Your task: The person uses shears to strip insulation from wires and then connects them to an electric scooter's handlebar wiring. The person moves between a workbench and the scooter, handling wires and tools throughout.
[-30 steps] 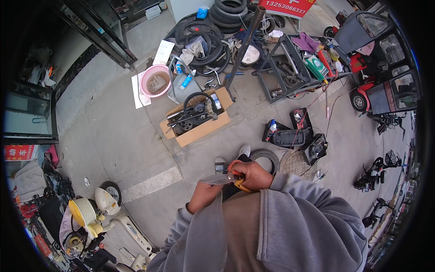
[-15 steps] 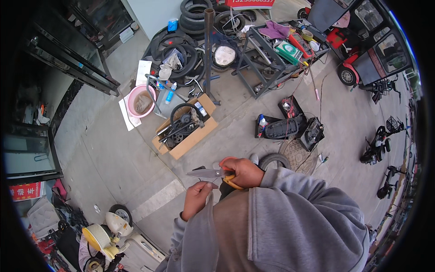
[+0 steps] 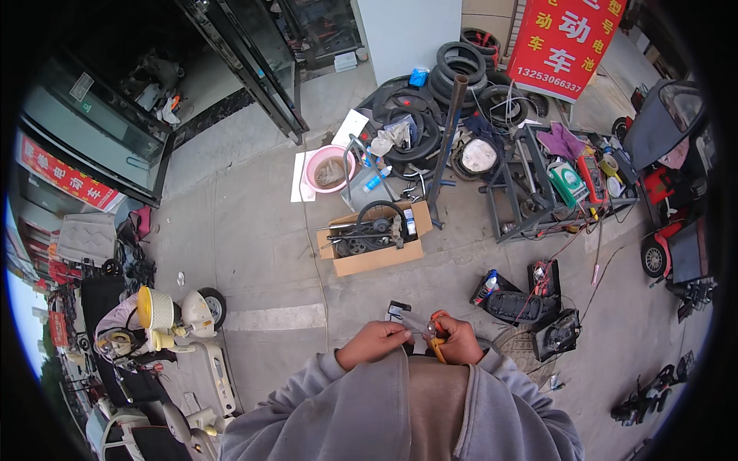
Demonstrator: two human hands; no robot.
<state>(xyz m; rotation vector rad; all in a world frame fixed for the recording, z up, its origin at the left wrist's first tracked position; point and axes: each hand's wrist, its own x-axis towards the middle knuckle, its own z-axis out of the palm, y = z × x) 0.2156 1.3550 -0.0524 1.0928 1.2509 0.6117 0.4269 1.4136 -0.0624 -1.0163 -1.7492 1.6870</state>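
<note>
Between both grips at chest height: small clear packet (image 3: 415, 323). Left hand (image 3: 374, 342) pinches its left edge, right hand (image 3: 457, 340) is closed around orange-handled pliers (image 3: 437, 338), touching the packet's right end. Ahead of the grips on the floor, well apart: cardboard box (image 3: 377, 253).

**Rubber, cardboard and rough concrete**

Matt grey concrete ground (image 3: 254, 253) is looking rough and stained. A brown cardboard box (image 3: 375, 257) is sitting dull beside black rubber tyres (image 3: 460, 65) — matt too. The pink plastic basin (image 3: 329, 167) is gleaming smoothly. The grey sweatshirt sleeves (image 3: 492, 415) are showing soft cloth; the scissors (image 3: 435, 344) are showing glossy orange plastic handles.
</note>
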